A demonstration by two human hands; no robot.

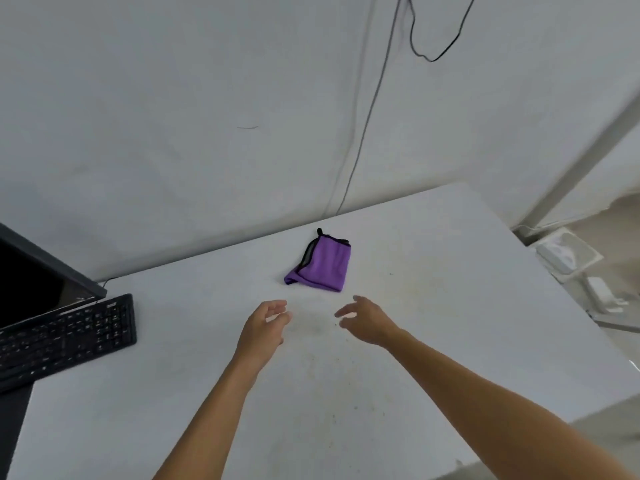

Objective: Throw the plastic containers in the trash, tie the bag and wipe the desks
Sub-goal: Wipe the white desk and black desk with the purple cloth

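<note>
Purple cloth (320, 264): one, folded, with a black edge and a small black loop at its far corner; it lies flat on the white surface (433, 306), near the wall and just beyond both hands.
Left hand (265, 325): hangs over the surface with the palm turned inward; its fingers (278, 308) are loosely curled and spread, holding nothing and clear of the cloth.
Right hand (367, 322): level with the left one, a gap between them; its fingers (346, 311) are half open, pointing toward the left hand, empty and not touching the cloth.
Contact with the surface: cannot tell for either hand.
Arms: two, bare, reaching in from the lower edge.
Keyboard (65, 336): one, black, at the left side of the surface, well apart from the cloth.
Monitor (31, 271): one, black, screen dark, just behind the keyboard and cut off by the left edge.
Cables (363, 133): a thin dark one runs down the wall behind the surface; another loops near the top.
Surface marks: faint yellowish stains and small dark specks around and in front of the hands.
</note>
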